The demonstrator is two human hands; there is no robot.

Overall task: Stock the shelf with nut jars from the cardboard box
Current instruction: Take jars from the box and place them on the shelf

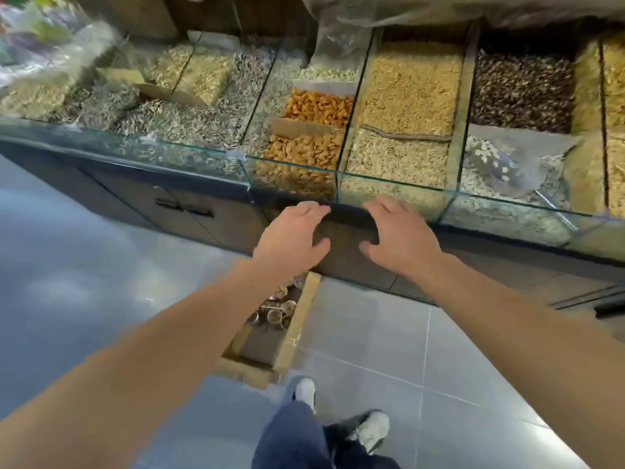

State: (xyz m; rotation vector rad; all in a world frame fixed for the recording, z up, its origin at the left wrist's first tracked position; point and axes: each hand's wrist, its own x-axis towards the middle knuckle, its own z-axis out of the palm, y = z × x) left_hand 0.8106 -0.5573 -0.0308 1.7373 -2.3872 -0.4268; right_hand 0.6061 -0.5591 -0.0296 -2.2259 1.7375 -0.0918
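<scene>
A cardboard box (293, 328) lies open on the floor below my arms, against the counter base. Several nut jars (278, 311) stand inside it at its far end, partly hidden by my left forearm. My left hand (293, 235) and my right hand (399, 235) hover side by side in front of the glass counter, palms facing each other, fingers spread and loosely bent. Neither hand holds anything. No shelf is in view.
A glass-fronted display counter (291, 164) runs across the view with bins of seeds and nuts. Dark cabinet doors (184, 209) sit beneath it. Grey floor tiles (389, 350) spread on the right. My feet (372, 429) stand just behind the box.
</scene>
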